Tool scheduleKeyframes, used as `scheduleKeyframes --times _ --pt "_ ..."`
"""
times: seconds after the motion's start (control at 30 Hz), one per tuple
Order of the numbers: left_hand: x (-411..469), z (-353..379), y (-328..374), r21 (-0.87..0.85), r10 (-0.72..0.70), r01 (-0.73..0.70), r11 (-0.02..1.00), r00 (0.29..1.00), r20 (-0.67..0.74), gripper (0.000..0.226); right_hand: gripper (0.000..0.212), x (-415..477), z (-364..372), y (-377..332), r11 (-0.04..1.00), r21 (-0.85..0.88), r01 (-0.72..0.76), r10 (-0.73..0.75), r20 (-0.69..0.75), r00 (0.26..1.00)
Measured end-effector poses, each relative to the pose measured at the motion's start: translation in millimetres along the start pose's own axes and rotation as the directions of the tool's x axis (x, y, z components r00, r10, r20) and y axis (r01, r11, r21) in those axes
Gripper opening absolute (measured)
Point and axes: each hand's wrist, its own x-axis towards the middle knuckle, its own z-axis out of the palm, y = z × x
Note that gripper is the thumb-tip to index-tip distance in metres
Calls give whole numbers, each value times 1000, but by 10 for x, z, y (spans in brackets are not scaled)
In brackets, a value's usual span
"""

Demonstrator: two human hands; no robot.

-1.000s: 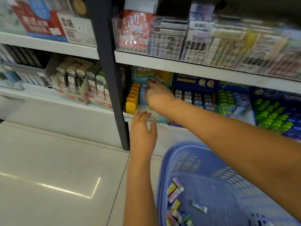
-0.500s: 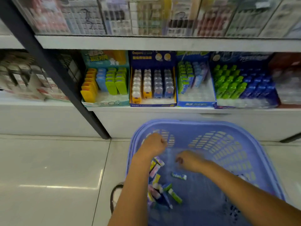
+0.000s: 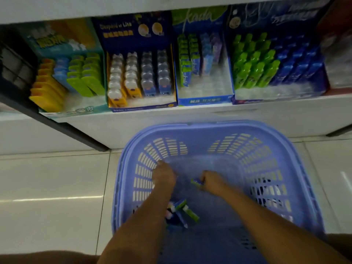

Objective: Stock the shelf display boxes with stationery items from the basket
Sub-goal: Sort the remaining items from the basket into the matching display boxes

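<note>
Both hands reach down into the blue basket (image 3: 190, 125). Left hand (image 3: 164, 177) is near the far-left wall, knuckles up and fingers curled under; whether it holds anything cannot be told. Right hand (image 3: 211, 181) is at the middle of the basket floor, fingers curled, pinching a small green-and-blue packet (image 3: 196, 181). A heap of loose packets (image 3: 182, 213) lies toward the near-left corner, beside the left forearm. Display boxes (image 3: 204, 101) line the shelf's front edge beyond the basket.

Basket (image 3: 219, 125) before the shelf (image 3: 266, 111); display boxes (image 3: 142, 108) seemingly touching on it.
</note>
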Motion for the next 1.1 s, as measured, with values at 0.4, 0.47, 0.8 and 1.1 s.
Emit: scheduleKeyframes --times 0.4,0.47,0.8,1.1 --pt "-39 -27 336 -177 114 -104 979 992 51 36 43 -349 -855 -174 873 483 69 -16 -112 994" --pt "-151 -179 418 -419 139 -86 904 985 99 33 43 -494 -1078 -231 858 500 113 -41 -153 987" --pt "-992 -1499 669 -951 353 -195 240 930 -102 14 13 -974 -1909 -835 569 546 615 -70 -713 698" --pt "-1193 -1859 598 -943 316 -312 120 912 -262 10 29 -580 -2591 -1304 812 106 573 -225 -850 477"
